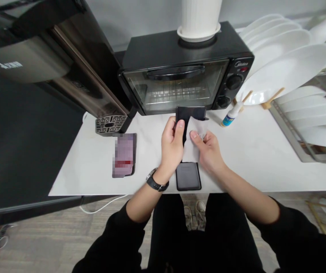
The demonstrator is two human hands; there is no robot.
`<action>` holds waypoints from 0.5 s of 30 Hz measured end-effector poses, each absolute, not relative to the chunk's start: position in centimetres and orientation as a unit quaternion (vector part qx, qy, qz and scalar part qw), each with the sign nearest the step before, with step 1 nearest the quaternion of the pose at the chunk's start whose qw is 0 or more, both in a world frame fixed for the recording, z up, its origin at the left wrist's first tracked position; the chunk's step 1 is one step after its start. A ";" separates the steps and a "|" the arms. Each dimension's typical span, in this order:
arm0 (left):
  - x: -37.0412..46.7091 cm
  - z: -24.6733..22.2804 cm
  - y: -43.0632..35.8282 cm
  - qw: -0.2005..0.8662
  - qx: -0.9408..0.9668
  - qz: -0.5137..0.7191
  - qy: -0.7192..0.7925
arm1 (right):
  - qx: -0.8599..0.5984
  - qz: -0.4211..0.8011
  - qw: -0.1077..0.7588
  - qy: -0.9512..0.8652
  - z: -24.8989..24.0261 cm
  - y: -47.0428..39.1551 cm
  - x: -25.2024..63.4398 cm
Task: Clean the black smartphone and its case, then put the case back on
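Note:
My left hand point(173, 139) is closed around the left edge of a black smartphone point(182, 112), its thumb lying along the front. A light grey cleaning cloth point(191, 151) with zigzag edges lies across the phone's face, pinched by my right hand point(208, 148). The cloth covers much of the phone. Below them on the white counter lies a dark flat case or tray point(188, 177) with a black rim, its upper end hidden by the cloth and hands. To the right stands a small spray bottle point(231, 115) with a blue label.
Another phone point(125, 154) with a blurred screen lies on the counter point(77, 170) at left. A black toaster oven point(177, 72) stands behind, a white pot point(199, 19) on top. A drinks machine point(88, 72) stands left; white plates point(290, 72) stand in racks at right.

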State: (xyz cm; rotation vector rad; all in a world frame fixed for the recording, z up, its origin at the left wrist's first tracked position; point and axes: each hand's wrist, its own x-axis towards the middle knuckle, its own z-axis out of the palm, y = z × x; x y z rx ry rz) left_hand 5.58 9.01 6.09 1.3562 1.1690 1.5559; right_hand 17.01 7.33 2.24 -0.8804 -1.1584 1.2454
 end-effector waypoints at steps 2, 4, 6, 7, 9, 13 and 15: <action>5.5 6.5 8.7 0.361 0.517 0.629 0.454 | -0.374 0.549 0.548 -0.509 2.6 6.2 17.3; 5.6 6.9 8.5 0.364 0.498 0.647 0.448 | -0.373 0.559 0.529 -0.518 3.1 5.6 17.8; 6.0 7.0 8.2 0.385 0.497 0.637 0.447 | -0.368 0.555 0.535 -0.520 3.6 5.5 18.5; 6.4 7.0 8.0 0.392 0.501 0.629 0.446 | -0.361 0.550 0.540 -0.525 3.7 5.5 18.7; 7.2 6.9 7.8 0.388 0.512 0.633 0.432 | -0.342 0.532 0.542 -0.553 3.9 5.4 18.6; 8.9 6.4 7.0 0.430 0.493 0.666 0.359 | -0.368 0.433 0.521 -0.637 4.2 5.2 17.3; 9.7 6.1 6.4 0.499 0.469 0.645 0.340 | -0.410 0.389 0.520 -0.640 4.5 5.6 16.9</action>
